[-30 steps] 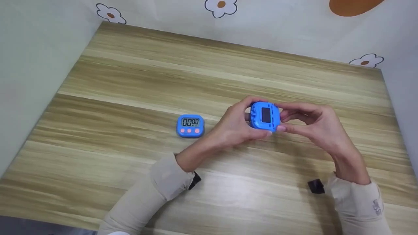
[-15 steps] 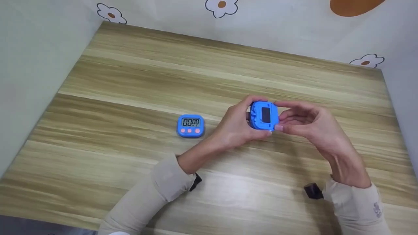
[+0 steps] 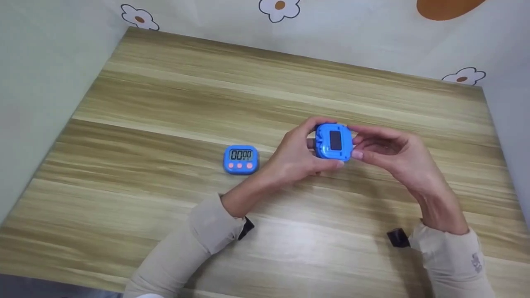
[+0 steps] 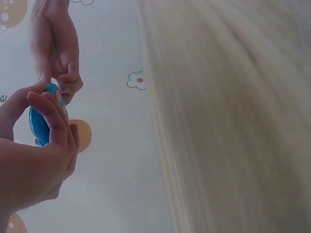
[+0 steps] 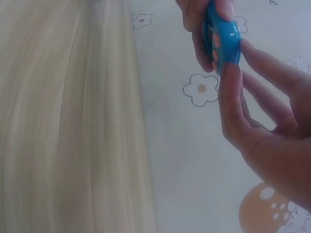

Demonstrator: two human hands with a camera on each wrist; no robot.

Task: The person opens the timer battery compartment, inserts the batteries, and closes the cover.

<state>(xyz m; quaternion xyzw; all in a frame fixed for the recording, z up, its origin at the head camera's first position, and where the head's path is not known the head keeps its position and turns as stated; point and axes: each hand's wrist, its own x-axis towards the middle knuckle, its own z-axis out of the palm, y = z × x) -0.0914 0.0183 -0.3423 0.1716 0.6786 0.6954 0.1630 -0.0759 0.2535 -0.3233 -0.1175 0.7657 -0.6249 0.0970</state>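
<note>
A blue digital timer (image 3: 335,142) is held above the table with its back, bearing a dark rectangle, toward the head camera. My left hand (image 3: 296,153) grips its left side, fingers along the far edge and thumb along the near edge. At the right end, the thumb and fingers of my right hand (image 3: 397,155) pinch the case. Orange buttons show on the held timer's front (image 5: 216,48) in the right wrist view. A second blue timer (image 3: 241,159) lies face up on the table, left of my left hand, its display reading zeros above three orange buttons.
The wood-grain table (image 3: 186,91) spreads under both hands. Pale walls with flower prints (image 3: 280,6) stand behind it and at its sides. Black wrist-worn pieces (image 3: 398,237) stick out from the beige sleeves.
Both hands have raised the held timer slightly toward the far side. The right thumb and fingers have shifted a little along its right edge. The timer on the table stays put.
</note>
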